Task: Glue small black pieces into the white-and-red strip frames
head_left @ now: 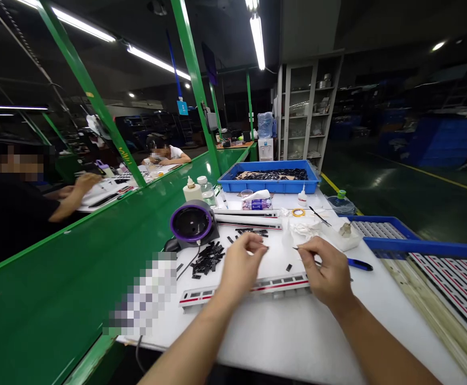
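- The white striped shell [277, 284], with window openings and a red line, lies on the table [297, 326] below both hands, its middle partly covered by the left wrist.
- Its long axis runs left to right across the person's front, the right end slightly farther away; that end is hidden by the right hand, and I cannot tell front from rear.
- The left hand [239, 267] has its grip pinched on a small dark piece [267, 248], above the shell's far side.
- The right hand [326, 267] has thumb and forefinger pinched together on a thin dark item [296, 248], too small to identify.
- The step in hand seems to be fine fingertip handling of the small piece; the next move probably calls for a steady pinch and careful turning.
- A loose black piece [289, 267] lies between the hands, beyond the shell.
- A blue-handled tool [359, 264] lies beside the right hand.
- A pile of black pieces [208, 259] lies left, near a purple-rimmed round device [191, 223].
- Farther back stands a blue tray [267, 186].
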`<state>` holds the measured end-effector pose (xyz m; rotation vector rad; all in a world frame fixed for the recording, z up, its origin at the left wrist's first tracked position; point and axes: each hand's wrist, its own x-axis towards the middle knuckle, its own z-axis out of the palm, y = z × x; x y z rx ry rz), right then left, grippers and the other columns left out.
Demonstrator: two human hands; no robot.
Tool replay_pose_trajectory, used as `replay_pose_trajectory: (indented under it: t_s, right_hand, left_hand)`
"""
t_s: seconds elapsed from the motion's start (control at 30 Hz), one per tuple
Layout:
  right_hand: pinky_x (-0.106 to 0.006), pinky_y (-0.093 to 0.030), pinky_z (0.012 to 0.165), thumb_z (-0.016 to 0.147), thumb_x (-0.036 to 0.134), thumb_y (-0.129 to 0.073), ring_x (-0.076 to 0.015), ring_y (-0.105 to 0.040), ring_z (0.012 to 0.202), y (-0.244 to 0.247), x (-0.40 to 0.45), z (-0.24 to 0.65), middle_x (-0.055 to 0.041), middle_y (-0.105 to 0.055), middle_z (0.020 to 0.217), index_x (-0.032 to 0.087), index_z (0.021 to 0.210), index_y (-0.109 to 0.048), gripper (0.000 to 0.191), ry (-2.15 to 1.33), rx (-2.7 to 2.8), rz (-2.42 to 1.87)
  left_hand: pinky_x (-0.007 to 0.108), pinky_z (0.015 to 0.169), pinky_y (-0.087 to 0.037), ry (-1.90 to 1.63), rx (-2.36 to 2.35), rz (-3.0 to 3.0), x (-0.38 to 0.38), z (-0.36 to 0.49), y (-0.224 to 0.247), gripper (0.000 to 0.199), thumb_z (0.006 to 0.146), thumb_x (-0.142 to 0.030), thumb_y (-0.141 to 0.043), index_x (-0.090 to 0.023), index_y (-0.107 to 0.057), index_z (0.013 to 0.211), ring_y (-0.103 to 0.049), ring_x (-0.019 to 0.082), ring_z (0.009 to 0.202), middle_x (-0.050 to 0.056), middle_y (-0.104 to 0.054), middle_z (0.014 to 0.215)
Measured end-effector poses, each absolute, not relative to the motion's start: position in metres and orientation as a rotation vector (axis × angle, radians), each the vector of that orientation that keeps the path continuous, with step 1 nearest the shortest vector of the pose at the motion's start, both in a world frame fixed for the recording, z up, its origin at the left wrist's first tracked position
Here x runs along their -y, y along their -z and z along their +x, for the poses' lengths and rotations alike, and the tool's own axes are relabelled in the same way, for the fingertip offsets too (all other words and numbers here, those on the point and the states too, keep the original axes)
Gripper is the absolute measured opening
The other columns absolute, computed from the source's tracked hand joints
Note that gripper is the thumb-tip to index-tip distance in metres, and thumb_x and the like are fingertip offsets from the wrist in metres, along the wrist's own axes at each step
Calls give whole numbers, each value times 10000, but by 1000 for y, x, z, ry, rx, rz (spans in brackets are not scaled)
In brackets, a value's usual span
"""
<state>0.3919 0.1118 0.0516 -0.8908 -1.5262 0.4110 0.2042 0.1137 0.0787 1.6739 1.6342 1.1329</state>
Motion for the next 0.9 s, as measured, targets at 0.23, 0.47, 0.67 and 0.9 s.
replay_pose_trajectory:
  t_s: [0.23,0.47,0.67,0.9]
  right_hand:
    - [-305,-486,654,839,275,-561,-199,-631,704,-56,-118,393,-40,-698,760,208,795,-687,149,-472,1546,-1097]
    - [-316,-509,678,809,291,-611,-202,-660,712,-50,-125,396,-42,-719,768,204,796,-717,138,-580,1492,-1161]
    - [-242,-467,494,704,370,-724,-143,-607,579,-52,-133,407,-28,-677,687,174,778,-680,214,-1151,1117,-907]
    - [-229,-376,456,760,287,-655,-107,-489,502,-62,-121,410,7,-580,581,172,718,-658,123,-1196,1522,-803]
  left_hand:
    - [353,729,-466,-550,-2149,1994,-137,83,-87,213,738,-328,-569,-220,-725,836,-663,266,756,68,-748,822]
    - [414,1055,-360,-422,-2004,2302,-105,118,-80,370,883,-349,-431,-195,-676,1113,-542,276,1184,83,-647,1247]
    - [448,945,-457,-246,-1420,2803,-70,218,-49,681,846,-389,-544,-221,-309,1463,-533,291,1124,119,-577,1264]
    - [409,803,-500,-153,-1740,2818,-81,182,-53,453,944,-386,-347,-143,-452,1312,-592,274,962,146,-548,1148]
